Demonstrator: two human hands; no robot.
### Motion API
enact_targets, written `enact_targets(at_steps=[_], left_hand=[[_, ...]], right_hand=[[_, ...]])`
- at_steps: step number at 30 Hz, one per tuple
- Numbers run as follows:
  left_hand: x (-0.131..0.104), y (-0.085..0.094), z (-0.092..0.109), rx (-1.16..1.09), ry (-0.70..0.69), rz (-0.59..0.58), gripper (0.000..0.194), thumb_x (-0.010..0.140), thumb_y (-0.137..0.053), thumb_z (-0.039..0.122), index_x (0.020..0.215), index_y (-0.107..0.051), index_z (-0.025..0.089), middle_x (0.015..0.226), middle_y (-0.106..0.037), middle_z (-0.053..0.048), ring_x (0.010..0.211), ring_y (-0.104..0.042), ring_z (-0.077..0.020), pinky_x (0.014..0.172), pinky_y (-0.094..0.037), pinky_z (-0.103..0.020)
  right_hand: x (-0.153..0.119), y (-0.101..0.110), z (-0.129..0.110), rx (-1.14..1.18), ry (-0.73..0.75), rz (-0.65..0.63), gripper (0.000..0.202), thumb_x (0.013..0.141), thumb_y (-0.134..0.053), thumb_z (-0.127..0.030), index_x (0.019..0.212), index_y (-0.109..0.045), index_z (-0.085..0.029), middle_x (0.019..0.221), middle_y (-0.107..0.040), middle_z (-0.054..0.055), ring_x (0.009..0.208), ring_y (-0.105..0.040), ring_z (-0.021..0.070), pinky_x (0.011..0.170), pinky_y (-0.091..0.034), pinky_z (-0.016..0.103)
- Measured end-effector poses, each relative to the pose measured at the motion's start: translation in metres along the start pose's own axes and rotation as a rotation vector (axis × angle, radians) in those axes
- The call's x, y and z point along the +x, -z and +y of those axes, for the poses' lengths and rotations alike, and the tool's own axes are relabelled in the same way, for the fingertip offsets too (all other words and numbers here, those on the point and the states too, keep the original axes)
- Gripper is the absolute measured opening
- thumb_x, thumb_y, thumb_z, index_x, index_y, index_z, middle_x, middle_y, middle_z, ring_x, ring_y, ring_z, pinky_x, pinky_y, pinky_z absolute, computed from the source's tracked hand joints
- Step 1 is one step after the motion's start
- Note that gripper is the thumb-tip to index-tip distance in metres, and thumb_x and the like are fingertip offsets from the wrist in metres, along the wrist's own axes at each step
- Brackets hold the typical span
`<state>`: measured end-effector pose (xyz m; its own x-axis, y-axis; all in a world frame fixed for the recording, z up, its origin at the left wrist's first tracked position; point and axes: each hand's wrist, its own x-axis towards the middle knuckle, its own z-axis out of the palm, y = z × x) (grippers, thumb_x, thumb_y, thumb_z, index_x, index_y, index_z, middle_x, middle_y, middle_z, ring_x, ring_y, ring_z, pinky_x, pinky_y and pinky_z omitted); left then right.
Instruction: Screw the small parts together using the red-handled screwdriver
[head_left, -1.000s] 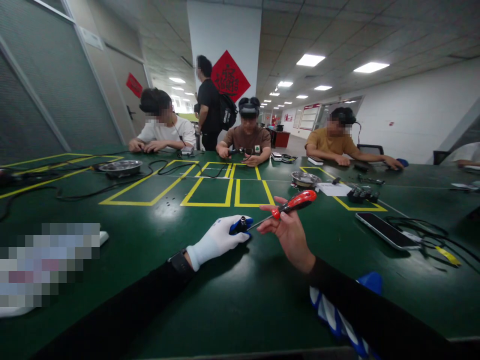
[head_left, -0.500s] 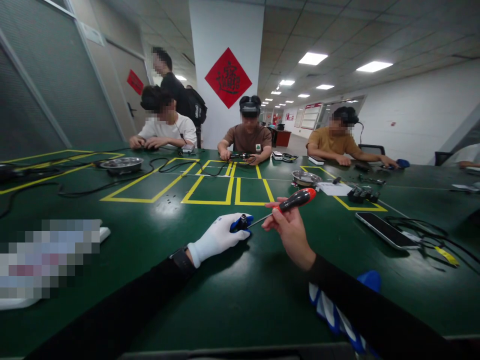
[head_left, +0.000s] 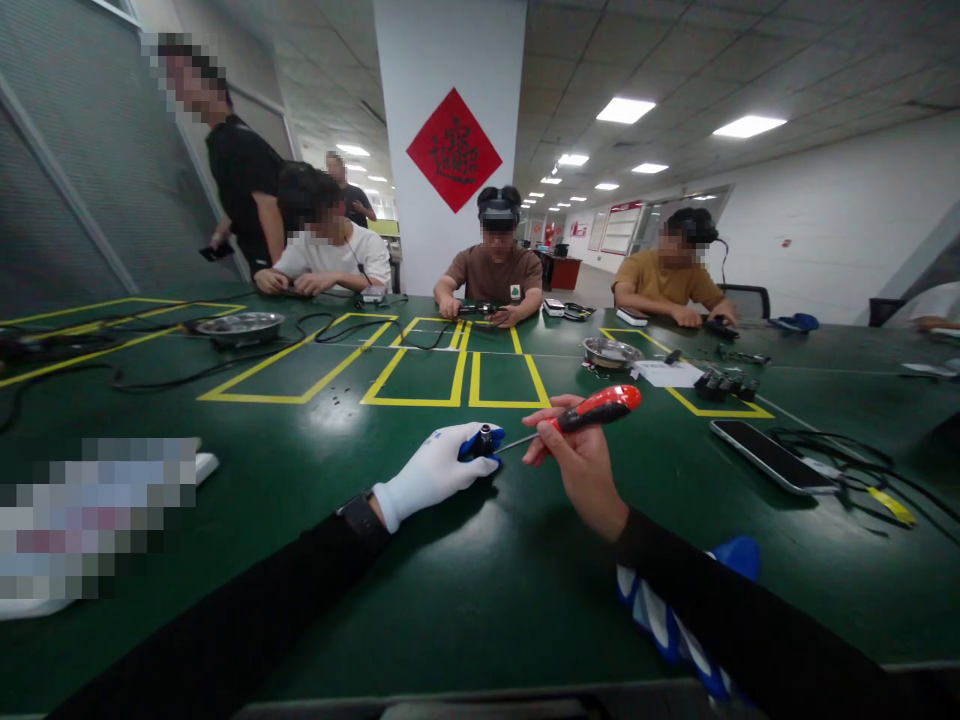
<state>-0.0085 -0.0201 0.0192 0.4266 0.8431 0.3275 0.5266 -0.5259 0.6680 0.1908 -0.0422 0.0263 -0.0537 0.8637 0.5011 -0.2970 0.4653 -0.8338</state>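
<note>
A white glove with blue palm covers my left hand (head_left: 442, 468), which is closed around a small black part with a shiny metal end (head_left: 486, 438). Most of that part is hidden by the glove, so its kind is unclear. My bare right hand (head_left: 581, 462) grips a screwdriver (head_left: 600, 408) by its red and black handle, between thumb and fingers. The thin shaft slants down to the left, and its tip meets the black part or lies right beside it. Under my right forearm lies a loose blue and white glove (head_left: 739, 560).
On the green table (head_left: 315, 620) a phone (head_left: 772, 457) and black cables (head_left: 847, 455) lie to the right. Metal bowls (head_left: 611, 352) and black blocks (head_left: 724, 385) stand further off. Several people sit across the table; a person in black (head_left: 244, 180) stands at left.
The screwdriver handle has turned in my right hand, showing more red on top, and dips slightly. My left hand stays in place. The standing person in the background has moved left.
</note>
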Motion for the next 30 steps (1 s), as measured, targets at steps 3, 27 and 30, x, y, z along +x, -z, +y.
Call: enact_targets(at_steps=[3, 27, 30], left_hand=[[0.0, 0.0, 0.001, -0.011, -0.012, -0.004, 0.04, 0.082, -0.061, 0.038, 0.117, -0.063, 0.02, 0.108, -0.071, -0.003, 0.096, -0.066, -0.022, 0.088, -0.05, -0.033], [0.002, 0.0, -0.005, 0.059, -0.072, -0.011, 0.038, 0.082, -0.063, 0.041, 0.113, -0.065, 0.019, 0.11, -0.07, -0.005, 0.101, -0.064, -0.023, 0.092, -0.048, -0.034], [0.001, 0.001, -0.003, 0.053, -0.056, -0.011, 0.037, 0.083, -0.062, 0.041, 0.113, -0.065, 0.02, 0.107, -0.07, -0.004, 0.099, -0.064, -0.0229, 0.09, -0.048, -0.034]], right_hand=[[0.003, 0.002, 0.004, 0.099, -0.055, -0.006, 0.028, 0.089, -0.058, -0.031, 0.114, -0.047, -0.025, 0.106, -0.068, 0.003, 0.065, -0.068, 0.0125, 0.059, -0.056, 0.028], [0.0, -0.001, 0.001, 0.007, -0.009, 0.027, 0.025, 0.086, -0.065, -0.032, 0.103, -0.05, -0.023, 0.082, -0.072, 0.001, 0.064, -0.066, 0.0142, 0.052, -0.054, 0.025], [0.0, -0.003, 0.001, 0.043, -0.011, 0.068, 0.027, 0.084, -0.066, -0.034, 0.103, -0.05, -0.023, 0.082, -0.072, 0.001, 0.062, -0.065, 0.0141, 0.051, -0.053, 0.025]])
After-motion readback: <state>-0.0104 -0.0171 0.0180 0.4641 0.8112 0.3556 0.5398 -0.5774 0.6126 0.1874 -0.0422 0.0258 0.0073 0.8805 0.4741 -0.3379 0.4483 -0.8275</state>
